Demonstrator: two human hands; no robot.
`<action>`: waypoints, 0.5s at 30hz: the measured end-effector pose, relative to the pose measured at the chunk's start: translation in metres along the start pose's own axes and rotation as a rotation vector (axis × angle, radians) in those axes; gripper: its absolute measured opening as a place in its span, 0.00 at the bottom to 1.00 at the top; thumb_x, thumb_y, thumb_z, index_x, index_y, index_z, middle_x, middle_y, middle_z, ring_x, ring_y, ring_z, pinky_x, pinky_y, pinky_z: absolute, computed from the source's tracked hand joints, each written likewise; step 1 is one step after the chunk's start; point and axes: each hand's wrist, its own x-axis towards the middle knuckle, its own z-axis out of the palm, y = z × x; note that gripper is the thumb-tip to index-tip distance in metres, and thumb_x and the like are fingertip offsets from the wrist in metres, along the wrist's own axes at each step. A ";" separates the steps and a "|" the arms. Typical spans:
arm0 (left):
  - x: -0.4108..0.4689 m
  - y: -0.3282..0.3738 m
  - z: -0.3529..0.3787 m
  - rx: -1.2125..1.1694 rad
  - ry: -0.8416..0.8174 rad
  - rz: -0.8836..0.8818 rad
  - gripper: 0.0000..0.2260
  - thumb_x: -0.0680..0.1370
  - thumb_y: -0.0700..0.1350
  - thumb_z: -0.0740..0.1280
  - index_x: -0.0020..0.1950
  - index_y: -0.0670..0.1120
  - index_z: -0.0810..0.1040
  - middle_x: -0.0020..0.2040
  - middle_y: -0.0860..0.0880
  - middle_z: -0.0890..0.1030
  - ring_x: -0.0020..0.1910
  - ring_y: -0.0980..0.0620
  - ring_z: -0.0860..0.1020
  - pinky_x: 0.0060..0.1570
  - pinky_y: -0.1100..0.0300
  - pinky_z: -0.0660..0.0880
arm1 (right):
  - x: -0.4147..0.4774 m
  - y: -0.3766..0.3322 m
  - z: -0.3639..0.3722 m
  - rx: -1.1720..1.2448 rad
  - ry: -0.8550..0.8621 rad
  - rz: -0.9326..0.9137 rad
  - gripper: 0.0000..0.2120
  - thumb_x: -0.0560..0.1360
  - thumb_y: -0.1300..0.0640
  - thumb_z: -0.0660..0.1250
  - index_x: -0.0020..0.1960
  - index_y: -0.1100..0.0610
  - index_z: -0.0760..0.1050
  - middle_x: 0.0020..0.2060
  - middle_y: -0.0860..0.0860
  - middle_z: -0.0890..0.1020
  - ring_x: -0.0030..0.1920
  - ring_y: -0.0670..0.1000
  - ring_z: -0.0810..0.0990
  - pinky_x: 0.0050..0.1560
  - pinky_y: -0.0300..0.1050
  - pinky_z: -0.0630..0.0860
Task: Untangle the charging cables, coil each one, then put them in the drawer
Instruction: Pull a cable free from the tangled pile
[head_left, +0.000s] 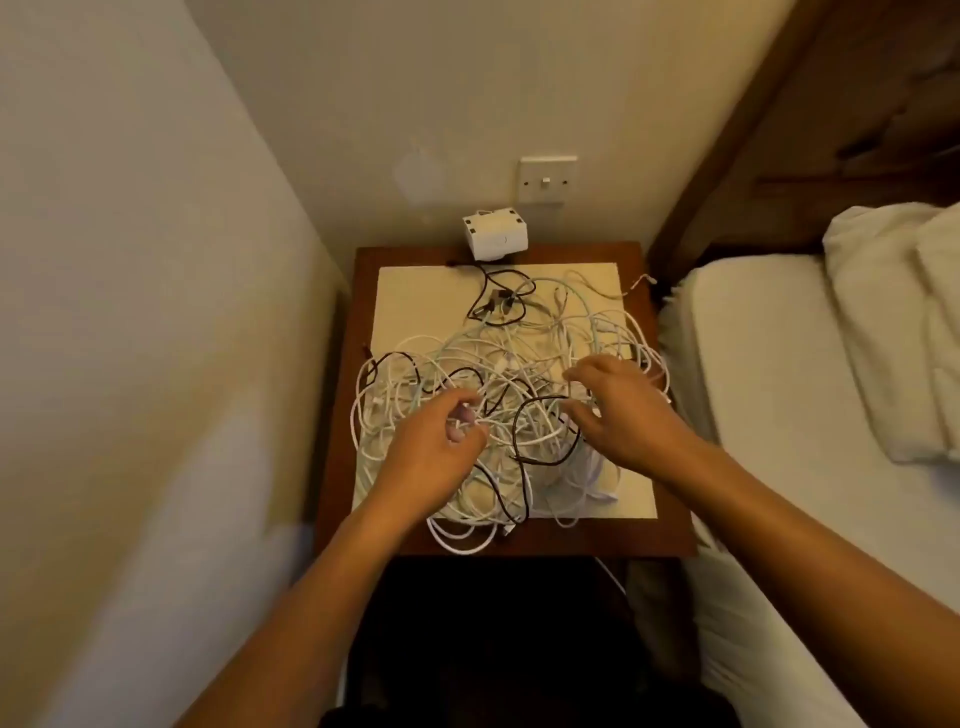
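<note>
Left hand (434, 449), right hand (626, 410): two; cable tangle (511, 364): one, strands uncountable; white box (496, 236): one

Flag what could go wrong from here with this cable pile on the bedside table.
1. The left hand pinches strands of the tangle; pulling hard could tighten knots, since the black cable weaves through the white ones.
2. White loops overhang the table's front edge; a tug may drag more onto the floor.
3. The right hand is spread open and grips nothing, so nothing anchors the pile.

Cables (519, 364) smooth plastic, white and black; bedside table (670, 535) dark wood; bedsheet (769, 353) white cloth.
</note>
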 end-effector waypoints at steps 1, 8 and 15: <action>0.003 -0.003 0.005 -0.007 0.026 0.031 0.14 0.80 0.48 0.69 0.66 0.55 0.79 0.52 0.57 0.81 0.44 0.60 0.79 0.44 0.67 0.74 | 0.003 0.002 0.005 0.000 0.023 -0.030 0.16 0.81 0.48 0.67 0.67 0.52 0.79 0.67 0.53 0.78 0.66 0.58 0.75 0.64 0.57 0.75; 0.019 -0.011 0.024 -0.056 0.056 0.239 0.10 0.80 0.58 0.67 0.56 0.57 0.83 0.51 0.59 0.84 0.51 0.58 0.81 0.52 0.57 0.77 | -0.007 -0.008 -0.015 0.148 0.113 -0.181 0.04 0.81 0.51 0.68 0.53 0.48 0.81 0.52 0.43 0.83 0.54 0.45 0.80 0.53 0.46 0.75; -0.027 0.017 0.036 -0.269 -0.012 0.441 0.06 0.82 0.43 0.68 0.54 0.44 0.84 0.50 0.48 0.87 0.47 0.58 0.82 0.44 0.70 0.74 | -0.073 -0.045 -0.042 0.559 0.375 -0.358 0.04 0.83 0.57 0.67 0.55 0.56 0.80 0.37 0.51 0.83 0.37 0.54 0.84 0.40 0.51 0.83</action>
